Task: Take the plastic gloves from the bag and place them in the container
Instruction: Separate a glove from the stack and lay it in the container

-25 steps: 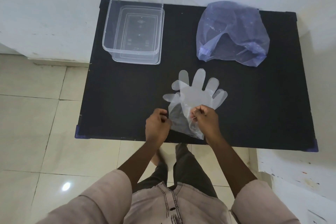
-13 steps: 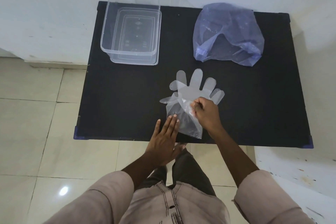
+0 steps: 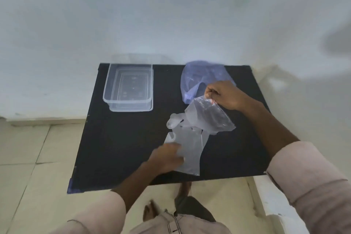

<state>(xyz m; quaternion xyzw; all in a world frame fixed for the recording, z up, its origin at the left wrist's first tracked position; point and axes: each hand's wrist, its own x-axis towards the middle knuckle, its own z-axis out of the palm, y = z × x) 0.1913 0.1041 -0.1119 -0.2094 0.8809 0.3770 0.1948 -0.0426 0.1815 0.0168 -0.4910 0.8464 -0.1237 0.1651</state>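
Translucent plastic gloves (image 3: 190, 144) lie on the black table (image 3: 114, 148) near its front edge, fingers pointing away from me. My left hand (image 3: 165, 157), blurred, rests on their cuff end and holds them down. My right hand (image 3: 226, 95) is raised above the table and pinches the top edge of a small clear bag (image 3: 209, 118). The bag hangs tilted, its lower end still over the glove fingers. The clear rectangular container (image 3: 106, 91) stands with nothing in it at the table's far left.
A crumpled bluish plastic bag (image 3: 197, 74) lies at the far middle of the table, just behind my right hand. A white wall runs along the table's back. Tiled floor lies to the left, a white ledge (image 3: 269, 195) to the right.
My right hand has lifted the small clear bag up and away, sliding it off the gloves. My left hand moved onto the gloves' cuff. The camera has tilted up.
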